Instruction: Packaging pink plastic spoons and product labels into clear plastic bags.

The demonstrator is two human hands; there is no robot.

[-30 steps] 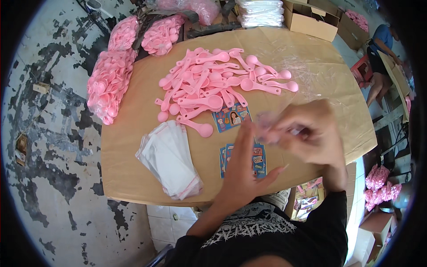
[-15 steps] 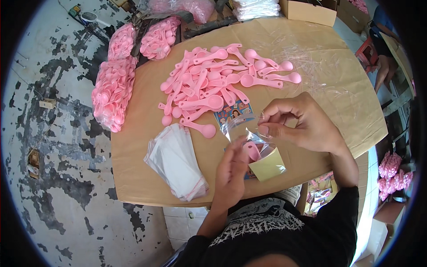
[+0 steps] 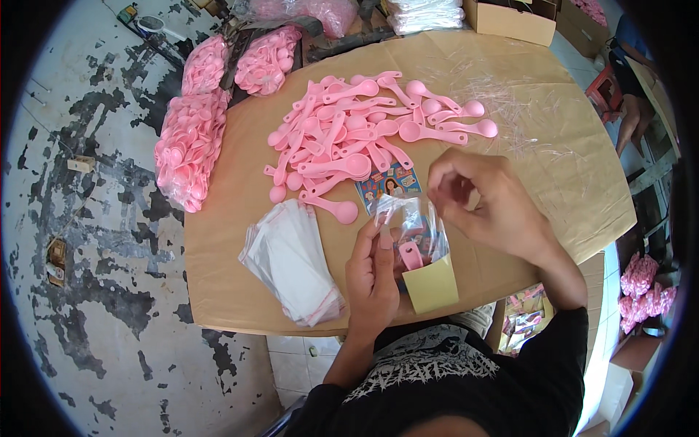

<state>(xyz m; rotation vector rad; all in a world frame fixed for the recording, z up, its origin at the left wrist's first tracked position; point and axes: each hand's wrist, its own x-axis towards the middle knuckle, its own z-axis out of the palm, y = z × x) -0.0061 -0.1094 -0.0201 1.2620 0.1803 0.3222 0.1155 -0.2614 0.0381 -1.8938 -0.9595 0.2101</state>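
Far left: sacks of pink spoons (image 3: 191, 142) in clear plastic, slumped beside the brown paper-covered table (image 3: 218, 269). Near left on the paper: a fanned stack of clear sleeves (image 3: 287, 262), long axis near–far, the near end swung a little right. Far centre: a heap of loose pink measuring spoons (image 3: 349, 127), handles lying in many directions; one stray spoon (image 3: 338, 210) at its near edge has its bowl to the near right, handle to the far left.

Left hand (image 3: 373, 277): thumb and fingers pinching the left side of a clear plastic bag (image 3: 413, 216), which is held above the near centre of the table. Bag's long axis runs roughly near–far, near end slightly right. Inside it, a bagged spoon (image 3: 413, 258) with its holed handle end pointing far and slightly left; its bowl cannot be made out. A yellow card (image 3: 431, 285) covers the near end. Just beyond the bag, a blue printed card (image 3: 392, 183) lies near the heap.

Right hand (image 3: 489, 200): fingers curled, fingertips at the bag's far right edge; cannot tell whether they grasp the film. Far right: scattered clear film strips (image 3: 495, 102). Near right, below the table edge: an open carton (image 3: 499, 326) with packed pieces
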